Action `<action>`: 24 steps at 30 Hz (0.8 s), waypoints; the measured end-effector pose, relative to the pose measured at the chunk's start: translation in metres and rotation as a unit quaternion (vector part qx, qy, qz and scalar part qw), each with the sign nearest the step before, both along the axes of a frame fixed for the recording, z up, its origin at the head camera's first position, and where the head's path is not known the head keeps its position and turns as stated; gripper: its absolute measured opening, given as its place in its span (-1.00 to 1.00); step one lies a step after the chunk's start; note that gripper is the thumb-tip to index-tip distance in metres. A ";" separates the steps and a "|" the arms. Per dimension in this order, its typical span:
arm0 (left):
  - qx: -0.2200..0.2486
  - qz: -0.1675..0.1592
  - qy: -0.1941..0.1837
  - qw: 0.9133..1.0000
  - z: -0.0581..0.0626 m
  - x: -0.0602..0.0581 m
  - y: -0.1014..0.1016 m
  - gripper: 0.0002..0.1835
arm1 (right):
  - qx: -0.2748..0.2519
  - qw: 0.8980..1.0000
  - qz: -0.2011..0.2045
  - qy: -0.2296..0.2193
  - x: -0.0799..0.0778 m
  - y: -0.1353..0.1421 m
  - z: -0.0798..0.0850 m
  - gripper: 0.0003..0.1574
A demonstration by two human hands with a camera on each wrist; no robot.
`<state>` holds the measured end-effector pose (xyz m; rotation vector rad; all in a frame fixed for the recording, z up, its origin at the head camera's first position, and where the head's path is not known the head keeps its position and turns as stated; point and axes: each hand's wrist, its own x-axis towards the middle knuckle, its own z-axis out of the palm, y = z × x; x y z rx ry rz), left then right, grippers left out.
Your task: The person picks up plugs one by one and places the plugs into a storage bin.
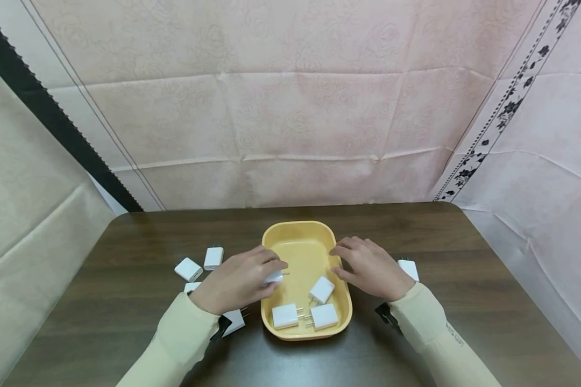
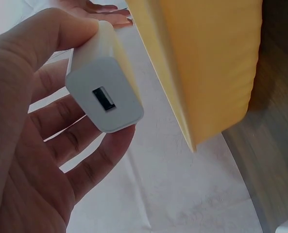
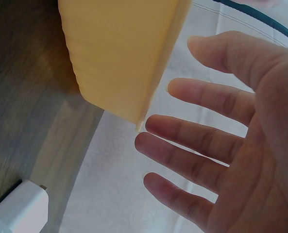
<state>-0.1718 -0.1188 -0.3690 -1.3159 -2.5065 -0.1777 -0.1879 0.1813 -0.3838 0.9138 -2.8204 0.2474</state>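
My left hand (image 1: 244,278) pinches a white USB charger plug (image 2: 105,92) between thumb and fingers, above the left rim of a yellow tray (image 1: 300,228). Its USB port faces the left wrist camera, and in the head view its prongs point right, over the tray. Over the opposite rim, my right hand (image 1: 368,267) hovers with its fingers (image 3: 197,136) spread and holds nothing. Three white charger plugs lie in the near part of the tray: one charger (image 1: 321,290) at an angle, another charger (image 1: 285,316) at left and a third charger (image 1: 324,316) at right.
Several more white chargers lie left of the tray, among them one charger (image 1: 189,269) and another (image 1: 214,258); some are partly hidden by the left arm. One charger (image 1: 409,269) sits behind the right wrist. A cloth curtain (image 1: 290,118) hangs behind the brown wooden table (image 1: 145,258).
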 end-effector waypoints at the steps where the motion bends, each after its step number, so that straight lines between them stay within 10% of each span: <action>1: -0.003 0.002 -0.003 1.000 0.000 0.000 0.001 -0.65 | 0.000 1.000 -0.001 -0.001 0.000 0.000 0.000 -0.54; 24: -0.020 -0.016 -0.034 0.999 -0.010 -0.003 0.017 -0.65 | -0.005 1.000 0.013 0.010 0.000 0.000 0.000 -0.54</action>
